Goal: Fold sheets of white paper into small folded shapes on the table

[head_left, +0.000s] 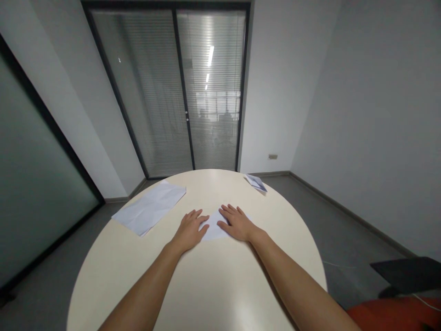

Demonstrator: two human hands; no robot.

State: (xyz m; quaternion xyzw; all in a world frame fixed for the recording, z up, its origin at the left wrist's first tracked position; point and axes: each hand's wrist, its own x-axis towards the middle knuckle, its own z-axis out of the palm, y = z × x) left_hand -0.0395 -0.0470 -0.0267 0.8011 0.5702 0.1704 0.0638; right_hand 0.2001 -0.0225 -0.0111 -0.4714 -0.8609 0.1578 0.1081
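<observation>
A small folded white paper point(213, 228) lies on the round cream table point(193, 285), near its middle. My left hand point(190, 228) rests flat on the paper's left part, fingers stretched out and slightly apart. My right hand point(236, 222) lies flat on the paper's right part, fingers also stretched forward. Both hands press the paper against the tabletop, and much of it is hidden beneath them.
A stack of flat white sheets point(150, 207) lies on the table's far left. A small folded paper piece point(256, 182) sits at the far right edge. Beyond the table are glass doors with blinds point(179, 92), grey floor, and a dark chair point(406, 273) at right.
</observation>
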